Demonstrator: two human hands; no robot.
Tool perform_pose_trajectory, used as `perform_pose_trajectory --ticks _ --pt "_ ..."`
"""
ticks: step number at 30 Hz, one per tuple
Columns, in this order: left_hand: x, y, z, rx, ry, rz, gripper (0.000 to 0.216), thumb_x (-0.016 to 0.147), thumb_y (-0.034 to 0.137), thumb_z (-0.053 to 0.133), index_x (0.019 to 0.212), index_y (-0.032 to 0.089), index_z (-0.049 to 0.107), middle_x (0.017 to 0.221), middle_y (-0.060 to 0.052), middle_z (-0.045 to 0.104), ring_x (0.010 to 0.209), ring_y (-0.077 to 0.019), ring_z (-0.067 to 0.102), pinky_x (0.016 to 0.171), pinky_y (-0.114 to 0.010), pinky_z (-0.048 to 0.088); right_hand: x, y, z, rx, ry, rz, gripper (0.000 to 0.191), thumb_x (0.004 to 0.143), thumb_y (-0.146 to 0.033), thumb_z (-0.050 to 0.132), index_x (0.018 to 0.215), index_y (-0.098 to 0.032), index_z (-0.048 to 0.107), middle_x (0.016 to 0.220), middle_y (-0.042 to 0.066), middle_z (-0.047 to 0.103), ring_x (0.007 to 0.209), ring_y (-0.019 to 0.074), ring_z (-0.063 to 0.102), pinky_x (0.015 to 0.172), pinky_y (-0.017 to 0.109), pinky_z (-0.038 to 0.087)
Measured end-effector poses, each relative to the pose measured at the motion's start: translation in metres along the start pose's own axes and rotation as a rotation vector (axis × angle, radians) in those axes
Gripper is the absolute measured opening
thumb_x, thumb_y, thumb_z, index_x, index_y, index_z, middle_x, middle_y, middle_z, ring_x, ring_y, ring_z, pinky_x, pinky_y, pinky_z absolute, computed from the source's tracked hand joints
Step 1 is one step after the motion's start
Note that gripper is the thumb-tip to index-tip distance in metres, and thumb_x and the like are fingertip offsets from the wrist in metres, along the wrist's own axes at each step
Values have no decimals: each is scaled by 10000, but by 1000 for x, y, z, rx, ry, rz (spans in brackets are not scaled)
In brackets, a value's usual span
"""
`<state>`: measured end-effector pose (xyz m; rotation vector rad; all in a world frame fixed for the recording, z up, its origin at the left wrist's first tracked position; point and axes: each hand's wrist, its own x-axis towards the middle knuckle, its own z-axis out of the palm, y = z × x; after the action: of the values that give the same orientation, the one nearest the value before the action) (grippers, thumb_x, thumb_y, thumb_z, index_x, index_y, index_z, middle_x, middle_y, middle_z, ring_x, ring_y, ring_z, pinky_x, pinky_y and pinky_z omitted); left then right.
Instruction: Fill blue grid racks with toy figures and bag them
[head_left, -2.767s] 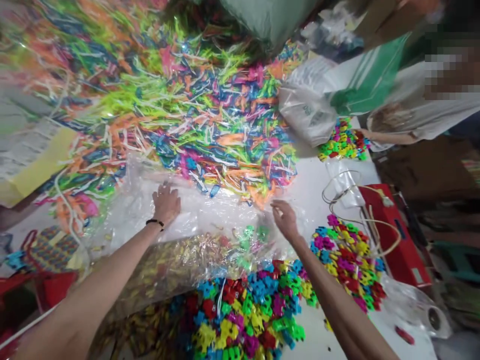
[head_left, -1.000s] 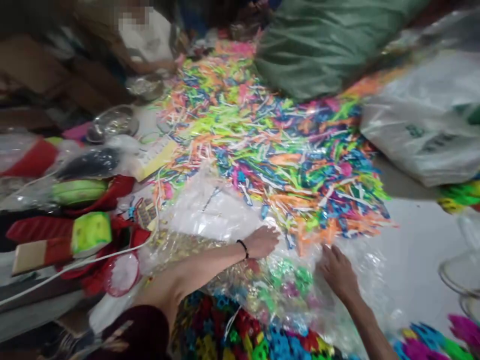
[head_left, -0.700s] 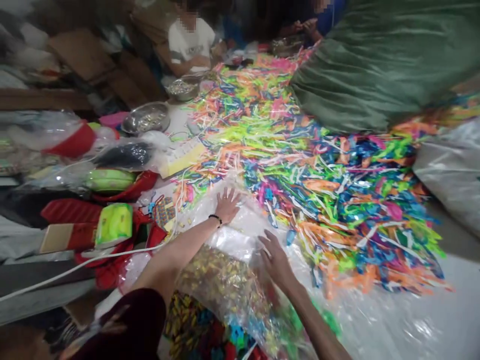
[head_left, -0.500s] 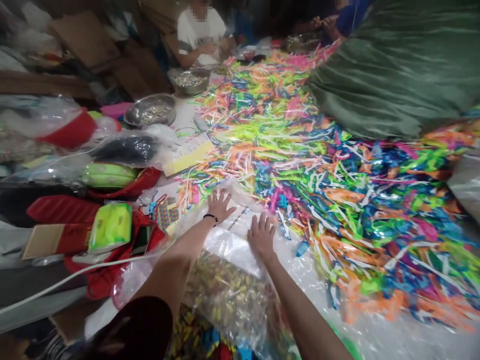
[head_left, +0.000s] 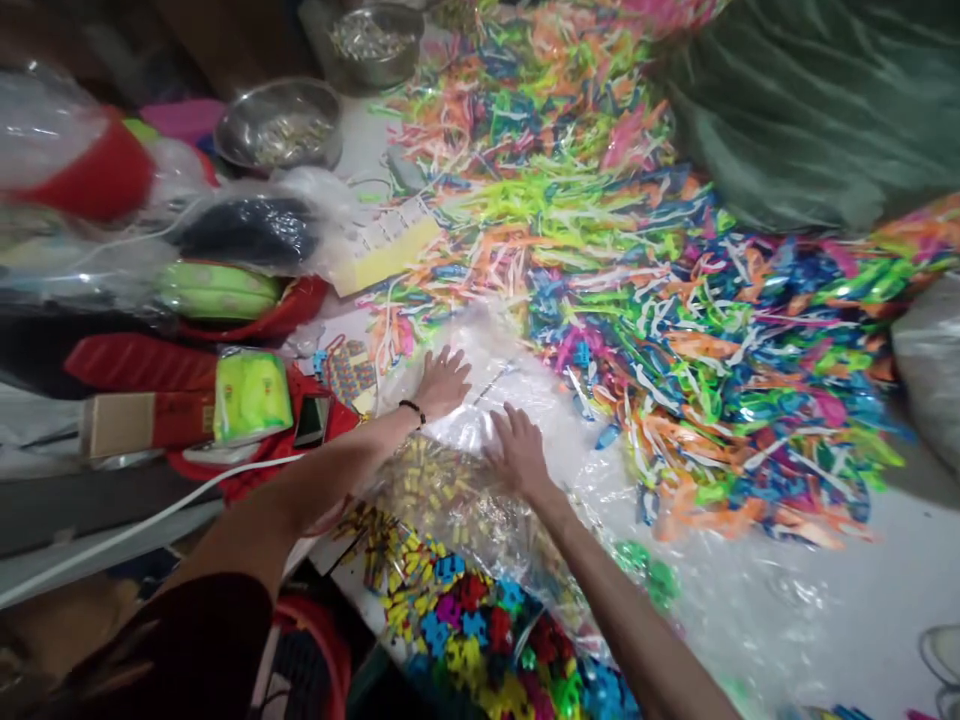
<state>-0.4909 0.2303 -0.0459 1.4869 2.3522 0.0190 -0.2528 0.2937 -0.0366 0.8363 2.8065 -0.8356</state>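
Observation:
Both hands rest on a large clear plastic bag (head_left: 457, 490) spread over the white tabletop. My left hand (head_left: 444, 385), with a dark bead bracelet at the wrist, lies palm down with its fingers stretched out. To its right, my right hand (head_left: 517, 448) touches the plastic with fingers apart; it holds nothing I can see. Small yellow pieces (head_left: 427, 480) show through the bag below the hands. Nearer me lie colourful plastic pieces (head_left: 487, 640) in red, blue and yellow. Just beyond the hands spreads a wide heap of bright plastic pieces with white strips (head_left: 675, 350).
Metal bowls of small parts (head_left: 281, 125) stand at the back left. A yellow-green packet (head_left: 251, 393), a phone (head_left: 311, 420), red bags and a white cable (head_left: 172, 520) crowd the left side. A large green sack (head_left: 817, 120) sits at the back right.
My view has tilted down, bringing the colourful pieces near me into sight and the people at the back out of it. Both hands stay on the plastic, fingers still apart.

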Motion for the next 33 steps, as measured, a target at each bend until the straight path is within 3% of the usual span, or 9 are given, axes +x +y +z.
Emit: perform_pose_trajectory --ticks 4,8,11,13,18,22,24,27,33 --pt "-26 -21 22 -5 -92 -103 698 995 582 430 1606 263 319 1717 -120 161 1560 -454 90 1185 -670 189 -14 -29 34 -108 -147 121 655 1016 -405 457 1614 -188 297 1704 169 152 1567 425 62 1190 697 170" --pt "-17 -27 7 9 -139 -127 711 971 583 529 1581 261 359 1701 -138 204 1540 -431 201 1169 -629 287 5 -26 15 -35 -274 116 632 999 -434 501 1574 -201 384 1680 166 247 1554 408 175 1180 651 280" --pt "-7 -10 -21 45 -119 -87 549 960 486 635 1419 200 541 1525 -139 481 1377 -344 480 1120 -596 398 -2 -11 2 77 -82 104 502 984 -334 475 1461 -190 537 1580 165 446 1477 335 388 1177 552 376" --pt "1 10 -36 62 -61 -10 425 982 413 620 1332 172 597 1430 -127 559 1312 -306 536 1117 -570 411 -20 3 4 156 122 133 472 965 -290 441 1395 -165 590 1512 174 520 1412 308 476 1175 520 401" --pt "38 58 -41 67 81 273 540 968 276 570 1500 273 480 1659 -75 338 1562 -317 188 1263 -564 134 -42 45 12 237 402 195 521 938 -269 415 1417 -117 551 1513 202 499 1417 305 464 1183 542 396" --pt "74 59 -16 84 116 274 593 975 341 538 1550 254 422 1693 -90 265 1576 -387 102 1224 -691 73 18 63 -10 174 425 39 615 898 -138 412 1510 -102 456 1603 189 388 1501 284 352 1205 531 367" --pt "85 48 -1 97 141 243 572 998 357 487 1556 245 419 1691 -106 264 1577 -400 88 1206 -724 74 59 62 -16 110 333 -50 643 882 -87 420 1524 -102 449 1632 181 349 1527 284 304 1215 507 351" --pt "91 31 19 108 179 218 536 1029 364 415 1553 251 423 1681 -103 294 1584 -367 89 1207 -722 77 106 53 -9 10 188 15 602 945 -142 429 1546 -108 428 1640 185 337 1531 326 288 1198 535 345" --pt "85 16 43 63 214 160 577 1052 375 345 1603 209 321 1692 -121 256 1554 -335 218 1223 -650 162 116 42 33 -170 146 82 665 1029 -338 386 1629 -96 234 1704 151 144 1584 347 39 1254 576 129"
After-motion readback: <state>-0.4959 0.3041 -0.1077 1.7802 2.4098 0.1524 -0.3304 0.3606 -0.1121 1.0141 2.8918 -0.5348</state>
